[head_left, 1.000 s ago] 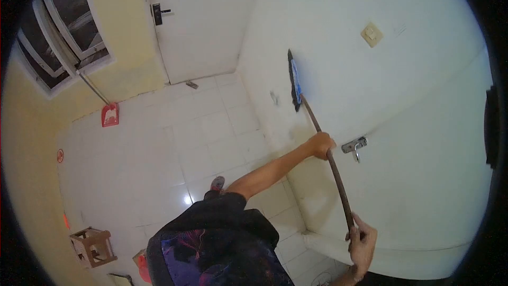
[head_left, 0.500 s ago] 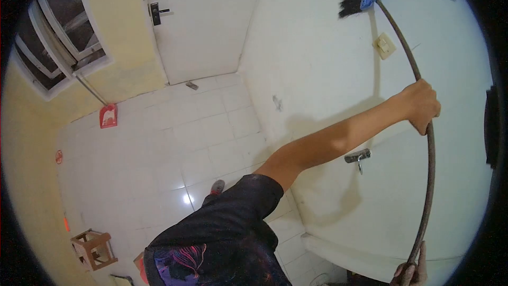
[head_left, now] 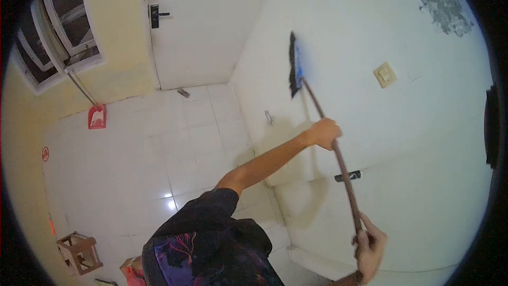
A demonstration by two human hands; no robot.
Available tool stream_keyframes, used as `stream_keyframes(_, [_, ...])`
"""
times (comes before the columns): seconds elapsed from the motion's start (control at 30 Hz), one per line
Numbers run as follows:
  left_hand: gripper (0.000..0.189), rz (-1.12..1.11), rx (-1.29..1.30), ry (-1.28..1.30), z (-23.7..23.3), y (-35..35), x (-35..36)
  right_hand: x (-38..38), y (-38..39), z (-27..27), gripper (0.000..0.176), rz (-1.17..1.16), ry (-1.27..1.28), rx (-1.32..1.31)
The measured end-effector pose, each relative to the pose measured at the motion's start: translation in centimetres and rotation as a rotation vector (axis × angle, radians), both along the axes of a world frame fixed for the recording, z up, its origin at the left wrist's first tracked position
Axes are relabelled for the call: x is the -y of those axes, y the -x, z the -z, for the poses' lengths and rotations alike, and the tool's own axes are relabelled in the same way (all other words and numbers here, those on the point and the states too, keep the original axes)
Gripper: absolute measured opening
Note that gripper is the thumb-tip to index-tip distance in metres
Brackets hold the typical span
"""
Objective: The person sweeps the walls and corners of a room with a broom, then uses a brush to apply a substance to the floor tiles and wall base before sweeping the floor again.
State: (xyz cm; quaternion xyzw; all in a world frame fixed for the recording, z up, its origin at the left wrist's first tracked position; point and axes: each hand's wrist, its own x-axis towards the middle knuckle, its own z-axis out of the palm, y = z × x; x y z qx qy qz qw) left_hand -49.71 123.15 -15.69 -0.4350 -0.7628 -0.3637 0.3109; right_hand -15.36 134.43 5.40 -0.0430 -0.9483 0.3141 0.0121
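A broom with a blue head [head_left: 298,63] and dark bristles is against the white wall, its head slightly blurred. Its long brown handle [head_left: 346,177] slants down to the right. My left hand [head_left: 324,133] is wrapped round the upper part of the handle, with the arm stretched out. Lower down, near the bottom right, my right hand [head_left: 371,246] holds the handle near its lower end; some of its fingers show round the stick.
A light switch [head_left: 384,75] and a dark wall fitting [head_left: 347,176] are on the wall. A door [head_left: 198,32] stands at the back. On the left are a window [head_left: 58,26], a red dustpan [head_left: 97,116] and a wooden stool [head_left: 79,253]. A carton [head_left: 130,266] is at the bottom.
The broom head has moved left and down along the wall, away from above the switch. Both hands have shifted left with the handle, and my right hand has come further into view.
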Motion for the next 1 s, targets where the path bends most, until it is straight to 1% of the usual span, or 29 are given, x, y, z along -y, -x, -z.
stream_keyframes(0.03, [0.02, 0.001, 0.001, 0.02, -3.6, -0.9, 0.1, -0.7, -1.9, -1.8, 0.042, -0.011, 0.024, -0.023])
stream_keyframes(0.07, [0.019, 0.002, 0.001, 0.037, -8.2, -2.1, 0.2, -0.3, -3.8, -3.9, 0.044, -0.021, 0.008, -0.055])
stream_keyframes(0.1, [0.021, -0.003, -0.073, 0.014, -12.4, -3.0, 0.2, 0.2, -5.7, -5.9, 0.046, -0.029, -0.012, -0.086])
stream_keyframes(0.13, [0.021, 0.003, -0.092, 0.024, -16.7, -3.9, 0.1, 0.6, -7.5, -7.9, 0.047, -0.04, -0.043, -0.139])
stream_keyframes(0.17, [0.021, 0.011, -0.196, 0.0, -20.8, -4.8, 0.3, 0.8, -8.7, -9.1, 0.047, -0.053, -0.072, -0.193])
stream_keyframes(0.23, [0.017, 0.019, -0.242, 0.016, -27.8, -5.7, 0.4, 0.4, -9.9, -9.4, 0.05, -0.018, -0.105, -0.477])
stream_keyframes(0.27, [0.017, 0.043, -0.307, -0.049, -30.4, -5.5, 0.8, 0.8, -9.9, -10.3, 0.051, 0.021, -0.08, -0.488])
stream_keyframes(0.3, [0.023, 0.039, -0.335, -0.031, -32.4, -5.1, 1.2, 1.3, -8.6, -11.1, 0.051, -0.065, -0.059, -0.514])
stream_keyframes(0.37, [0.025, -0.009, -0.379, -0.029, -34.4, -2.5, 0.4, 2.2, -6.1, -12.1, 0.048, 0.011, -0.07, -0.508])
stream_keyframes(0.4, [0.025, -0.041, -0.379, -0.016, -34.5, -1.1, 0.5, 1.7, -4.6, -12.3, 0.047, 0.005, -0.075, -0.524])
stream_keyframes(0.47, [0.026, -0.107, -0.375, 0.009, -33.9, 1.9, 1.1, -0.7, -0.5, -11.8, 0.047, -0.006, -0.086, -0.551])
stream_keyframes(0.5, [0.027, -0.134, -0.397, 0.003, -32.5, 4.9, 1.6, 0.2, 1.6, -11.4, 0.044, 0.033, -0.09, -0.501])
stream_keyframes(0.53, [0.028, -0.156, -0.416, -0.005, -30.6, 7.6, 2.2, 1.1, 3.8, -11.0, 0.041, 0.072, -0.096, -0.449])
stream_keyframes(0.57, [0.03, -0.213, -0.301, 0.06, -28.3, 9.0, 4.0, 3.6, 6.2, -10.5, 0.038, 0.156, -0.1, -0.338])
stream_keyframes(0.6, [0.03, -0.285, -0.248, 0.159, -25.2, 12.1, 5.1, 4.4, 9.0, -9.5, 0.038, 0.139, -0.028, -0.275])
stream_keyframes(0.63, [0.03, -0.309, -0.21, 0.144, -21.2, 14.3, 6.7, 4.9, 11.8, -7.9, 0.038, 0.12, 0.045, -0.213])
stream_keyframes(0.67, [0.03, -0.323, -0.107, 0.178, -16.6, 16.4, 7.9, 5.9, 14.3, -6.3, 0.038, 0.071, 0.006, -0.166])
stream_keyframes(0.7, [0.03, -0.371, -0.08, 0.182, -11.3, 18.4, 8.7, 6.8, 16.8, -4.4, 0.038, 0.018, -0.033, -0.122])
stream_keyframes(0.73, [0.032, -0.336, 0.082, 0.196, -7.2, 18.3, 10.0, 7.0, 19.1, -1.8, 0.037, -0.034, -0.036, -0.108])
stream_keyframes(0.77, [0.034, -0.299, 0.194, 0.198, -2.1, 19.2, 10.2, 7.6, 20.5, -0.1, 0.037, -0.084, -0.038, -0.091])
stream_keyframes(0.8, [0.034, -0.252, 0.102, 0.088, 2.9, 19.3, 10.0, 9.2, 20.3, -0.2, 0.036, -0.062, -0.077, -0.022])
stream_keyframes(0.83, [0.034, -0.175, 0.211, 0.107, 5.1, 18.7, 9.7, 10.6, 20.1, -0.4, 0.036, -0.042, -0.117, 0.05])
stream_keyframes(0.9, [0.034, -0.087, 0.15, -0.006, 6.1, 16.8, 8.7, 9.3, 18.8, -0.8, 0.038, -0.077, -0.084, 0.048])
stream_keyframes(0.93, [0.03, -0.098, 0.095, 0.079, 3.0, 15.5, 9.0, 8.5, 17.2, -1.9, 0.04, -0.075, -0.065, 0.047])
stream_keyframes(0.97, [0.026, -0.108, 0.043, 0.161, -1.6, 13.4, 9.0, 7.2, 15.4, -3.0, 0.042, -0.114, -0.018, 0.01])
stream_keyframes(1.0, [0.023, -0.169, 0.042, 0.151, -4.9, 13.1, 8.0, 5.9, 13.4, -4.1, 0.042, -0.127, 0.003, -0.053])
